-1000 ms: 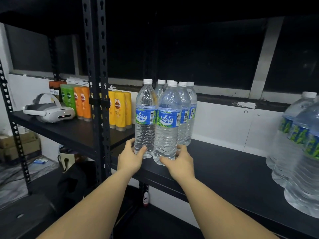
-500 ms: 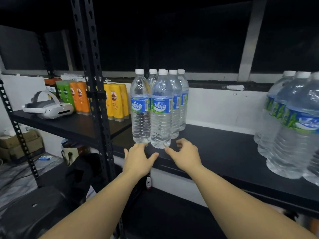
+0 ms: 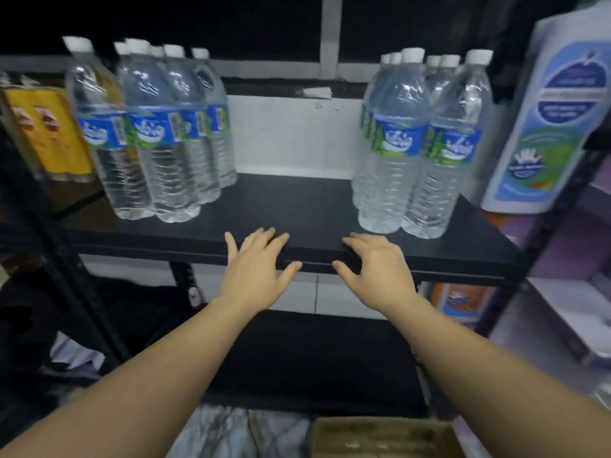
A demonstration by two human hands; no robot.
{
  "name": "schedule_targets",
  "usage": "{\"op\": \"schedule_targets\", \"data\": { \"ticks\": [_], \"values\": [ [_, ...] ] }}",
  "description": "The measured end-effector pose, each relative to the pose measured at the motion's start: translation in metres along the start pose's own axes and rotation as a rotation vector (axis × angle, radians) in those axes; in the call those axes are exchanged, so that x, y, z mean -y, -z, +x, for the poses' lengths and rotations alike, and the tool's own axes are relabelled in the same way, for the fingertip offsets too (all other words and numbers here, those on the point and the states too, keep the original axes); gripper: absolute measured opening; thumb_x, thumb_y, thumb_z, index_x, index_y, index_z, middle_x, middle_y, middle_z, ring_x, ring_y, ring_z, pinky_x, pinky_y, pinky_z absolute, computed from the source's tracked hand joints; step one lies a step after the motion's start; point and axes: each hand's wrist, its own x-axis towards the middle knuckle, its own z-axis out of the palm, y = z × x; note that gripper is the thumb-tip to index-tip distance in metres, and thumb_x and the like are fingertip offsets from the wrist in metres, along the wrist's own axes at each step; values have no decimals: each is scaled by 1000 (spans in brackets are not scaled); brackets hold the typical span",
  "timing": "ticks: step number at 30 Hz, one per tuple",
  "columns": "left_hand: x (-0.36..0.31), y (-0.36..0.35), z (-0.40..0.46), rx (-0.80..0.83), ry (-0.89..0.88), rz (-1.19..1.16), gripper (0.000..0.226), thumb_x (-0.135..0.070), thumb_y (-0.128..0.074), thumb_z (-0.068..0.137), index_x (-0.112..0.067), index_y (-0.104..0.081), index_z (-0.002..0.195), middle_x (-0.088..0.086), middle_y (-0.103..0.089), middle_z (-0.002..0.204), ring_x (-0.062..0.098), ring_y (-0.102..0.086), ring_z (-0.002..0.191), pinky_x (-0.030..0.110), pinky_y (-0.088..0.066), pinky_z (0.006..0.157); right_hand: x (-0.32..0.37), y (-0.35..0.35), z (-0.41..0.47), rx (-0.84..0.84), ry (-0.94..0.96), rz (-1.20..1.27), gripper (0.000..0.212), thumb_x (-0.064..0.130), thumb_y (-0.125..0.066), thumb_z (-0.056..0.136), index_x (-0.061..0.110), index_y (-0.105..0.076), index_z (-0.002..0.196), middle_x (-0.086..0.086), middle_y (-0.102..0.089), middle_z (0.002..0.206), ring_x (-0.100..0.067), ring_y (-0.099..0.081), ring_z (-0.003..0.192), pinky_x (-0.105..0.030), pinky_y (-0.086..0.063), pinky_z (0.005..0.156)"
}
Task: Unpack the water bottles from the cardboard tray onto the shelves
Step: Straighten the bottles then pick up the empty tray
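Withdrawn from the left cluster of water bottles [image 3: 155, 133] since the earlier frame: left hand [image 3: 254, 269] and right hand [image 3: 377, 269], both empty with fingers loosely spread, over the front edge of the black shelf [image 3: 297, 209]. Standing upright on that shelf: left cluster at left, right cluster of water bottles [image 3: 416, 143] well apart at right. Partly visible at bottom edge, blurred: cardboard tray [image 3: 380, 438]. Right of the shelf: large white bottle [image 3: 549, 120].
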Motion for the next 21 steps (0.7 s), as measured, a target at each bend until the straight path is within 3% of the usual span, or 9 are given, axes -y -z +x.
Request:
{"op": "schedule_targets", "data": {
  "ticks": [8,12,17,21],
  "values": [
    [-7,-31,7,-224,-90,-41,72,-75,-42,93,-24,-66,137,0,-63,144,22,-52,140,51,-27,124,-24,-11,-16,-189,-66,-3,59,61,-72,88,23,-71,132,1,-66,140,-19,-58,133,-41,-35,116],
    [-4,-39,9,-310,-93,-105,64,-72,-55,92,-23,-71,130,-1,-67,137,21,-57,133,47,-30,121,-23,-22,-14,-280,-94,51,60,66,-71,85,20,-76,124,1,-70,134,-18,-62,127,-38,-34,113],
    [-5,-56,17,-489,-69,-168,51,-60,-77,85,-20,-78,115,-1,-73,124,21,-64,122,45,-36,114,-29,-33,-7,-393,-72,74,47,55,-80,83,19,-79,115,1,-74,124,-19,-66,117,-36,-35,107],
    [-7,-62,18,-559,-67,-148,50,-58,-80,83,-18,-78,112,0,-74,121,21,-66,119,44,-35,114,-31,-36,-6,-393,-65,72,46,55,-78,85,20,-79,114,1,-74,121,-18,-65,116,-33,-31,106]
  ]
}}
